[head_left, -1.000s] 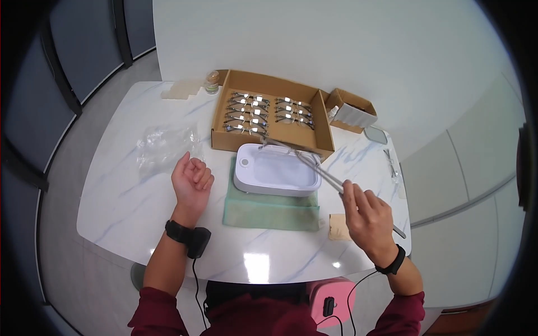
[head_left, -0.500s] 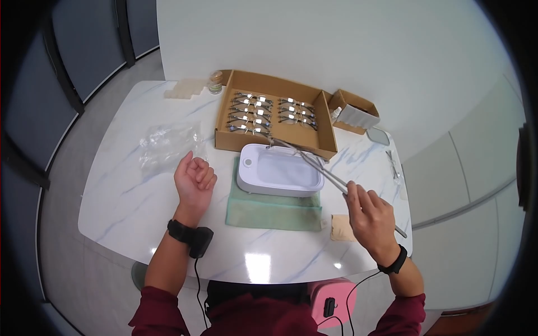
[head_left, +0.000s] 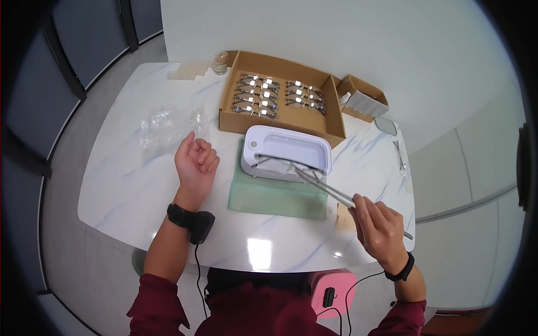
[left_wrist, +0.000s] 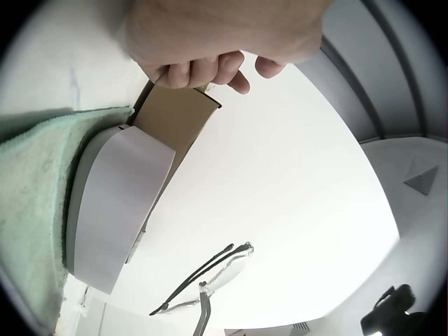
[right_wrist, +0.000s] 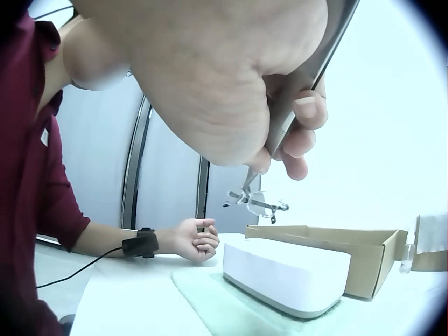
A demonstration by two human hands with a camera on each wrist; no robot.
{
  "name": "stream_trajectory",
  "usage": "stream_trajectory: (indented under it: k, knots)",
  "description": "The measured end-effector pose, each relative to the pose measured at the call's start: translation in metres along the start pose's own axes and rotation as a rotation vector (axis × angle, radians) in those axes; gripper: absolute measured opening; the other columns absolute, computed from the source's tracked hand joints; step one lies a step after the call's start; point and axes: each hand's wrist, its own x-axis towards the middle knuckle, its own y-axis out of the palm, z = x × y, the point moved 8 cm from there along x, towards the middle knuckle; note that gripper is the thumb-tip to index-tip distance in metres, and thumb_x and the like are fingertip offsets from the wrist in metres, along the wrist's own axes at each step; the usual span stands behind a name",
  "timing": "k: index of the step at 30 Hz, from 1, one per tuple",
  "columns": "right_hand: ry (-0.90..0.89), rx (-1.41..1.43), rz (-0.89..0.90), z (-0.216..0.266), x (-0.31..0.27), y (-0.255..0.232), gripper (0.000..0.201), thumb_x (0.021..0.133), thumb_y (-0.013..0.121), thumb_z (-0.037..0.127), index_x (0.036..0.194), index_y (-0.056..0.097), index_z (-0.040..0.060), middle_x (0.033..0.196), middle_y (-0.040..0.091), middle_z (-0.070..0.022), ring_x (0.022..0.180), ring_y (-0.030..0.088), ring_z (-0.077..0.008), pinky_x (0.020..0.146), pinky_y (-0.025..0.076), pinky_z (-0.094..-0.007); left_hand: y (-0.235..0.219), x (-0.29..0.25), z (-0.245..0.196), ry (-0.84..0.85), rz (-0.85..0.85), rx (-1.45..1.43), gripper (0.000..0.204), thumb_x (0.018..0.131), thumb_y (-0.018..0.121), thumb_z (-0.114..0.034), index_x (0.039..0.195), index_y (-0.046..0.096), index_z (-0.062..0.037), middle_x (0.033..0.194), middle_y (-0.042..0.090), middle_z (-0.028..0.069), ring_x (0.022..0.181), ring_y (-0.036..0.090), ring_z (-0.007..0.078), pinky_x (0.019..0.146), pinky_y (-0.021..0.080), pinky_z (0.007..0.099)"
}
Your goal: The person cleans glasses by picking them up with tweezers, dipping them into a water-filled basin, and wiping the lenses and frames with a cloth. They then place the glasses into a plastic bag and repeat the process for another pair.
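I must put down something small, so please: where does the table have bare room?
Bare tabletop lies between the green cloth and the near edge; another patch lies left of the left hand, nearer than the plastic bag. It is crowded around the white basin: cardboard tray close behind, tweezers holding glasses raised near it.

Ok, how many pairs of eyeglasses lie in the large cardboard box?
8: five pairs of eyeglasses in the left column and three pairs in the right one, inside the large cardboard box. Overlap may hide more.
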Motion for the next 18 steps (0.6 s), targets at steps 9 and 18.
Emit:
stream_trajectory:
  k: [9,18]
  knots:
    - [-0.091,0.076,0.272,0.023,-0.028,0.047,0.033,0.082,0.071,0.011,0.111,0.064,-0.0041,0.09,0.062,-0.0044,0.066,0.054,-0.0135,0.051,0.047,-0.028,0.0,0.0,-0.001,0.0,0.021,-0.004,0.038,0.099,0.05,-0.035,0.07,0.052,-0.0103,0.052,0.032,-0.0025,0.044,0.026,0.0107,0.048,0.026,0.0267]
    - [-0.095,0.103,0.248,0.019,-0.025,0.053,0.034,0.083,0.071,0.014,0.111,0.062,-0.0039,0.088,0.06,-0.0048,0.068,0.056,-0.0148,0.053,0.049,-0.0296,0.0,0.0,-0.001,0.005,0.012,-0.008,0.038,0.099,0.05,-0.035,0.07,0.052,-0.0103,0.052,0.032,-0.0026,0.043,0.027,0.0106,0.048,0.026,0.0269]
